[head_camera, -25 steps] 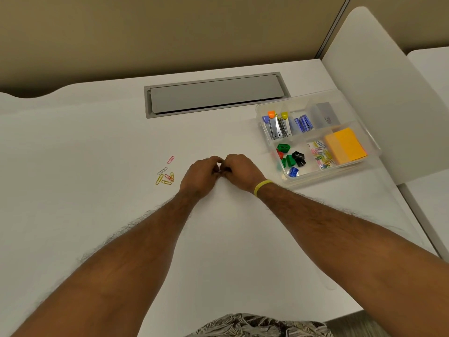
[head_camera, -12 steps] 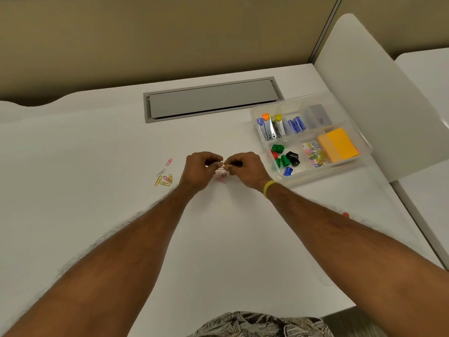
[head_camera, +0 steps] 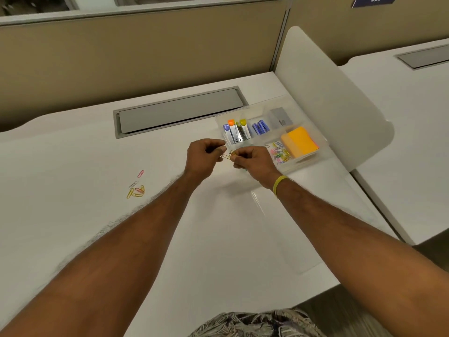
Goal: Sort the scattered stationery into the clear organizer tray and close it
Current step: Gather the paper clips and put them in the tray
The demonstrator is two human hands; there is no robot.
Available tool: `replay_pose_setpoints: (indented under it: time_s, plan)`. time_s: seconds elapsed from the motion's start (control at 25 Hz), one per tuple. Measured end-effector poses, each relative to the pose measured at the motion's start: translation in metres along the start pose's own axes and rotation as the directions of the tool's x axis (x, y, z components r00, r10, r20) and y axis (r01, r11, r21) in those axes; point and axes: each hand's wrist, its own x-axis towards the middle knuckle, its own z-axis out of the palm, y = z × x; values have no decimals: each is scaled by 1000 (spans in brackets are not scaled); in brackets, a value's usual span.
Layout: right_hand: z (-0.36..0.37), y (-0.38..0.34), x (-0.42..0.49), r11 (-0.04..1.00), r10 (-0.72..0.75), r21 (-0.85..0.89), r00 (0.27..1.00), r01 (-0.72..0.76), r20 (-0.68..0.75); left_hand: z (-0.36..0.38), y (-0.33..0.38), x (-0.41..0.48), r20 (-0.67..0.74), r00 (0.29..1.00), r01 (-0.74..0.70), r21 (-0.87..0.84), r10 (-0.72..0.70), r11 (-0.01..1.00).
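You pinch tangled clips (head_camera: 228,155) with curled left hand (head_camera: 205,156) and right hand (head_camera: 252,161) | likely separating them for the tray (head_camera: 301,162)

Six loose paperclips (head_camera: 137,189), one organizer tray (head_camera: 298,164)

- White desk (head_camera: 73,154): flat work surface
- Grey cover plate (head_camera: 179,110): set into the desk, far centre
- Clear organizer tray (head_camera: 300,159): on the desk, far right, open
- Paper clips (head_camera: 136,188): small coloured cluster, loose on the desk, left of centre
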Motion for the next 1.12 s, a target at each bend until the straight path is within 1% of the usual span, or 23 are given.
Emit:
replay_pose_setpoints:
  time_s: [0.16,0.28,0.32,0.36,0.48,0.6,0.72,0.8,0.88,1.0,1.12]
  plan:
    - [-48,9,5,1000,27,-10,993,-28,-114,45,18,17,38,999,-33,48,31,998]
    - [-79,17,13,999,42,25,982,-38,-186,75,25,30,25,999,-44,92,41,995]
    - [-88,21,16,999,40,-7,975,-43,-220,84,27,34,21,999,-40,97,38,995]
    - [-98,25,20,996,32,-76,966,-53,-258,93,28,38,22,999,-31,98,29,995]
    - [-122,36,27,934,-17,-343,948,-98,-317,118,29,49,55,998,-8,83,4,997]
    - [-133,40,28,870,-83,-485,940,-94,-331,138,32,56,108,993,-51,97,41,994]
    - [-140,40,28,844,-118,-529,930,-90,-347,151,35,64,202,973,-166,257,115,952]
    - [-144,39,29,837,-130,-540,929,-85,-347,153,36,67,264,956,-217,345,127,913]
    - [-146,39,28,837,-145,-543,931,-66,-336,149,36,66,271,955,-218,355,123,909]
    - [-141,41,24,841,-174,-540,933,-26,-316,136,33,60,237,965,-193,369,109,909]
    - [-129,38,17,857,-209,-513,940,43,-270,114,28,47,234,966,-195,382,110,904]
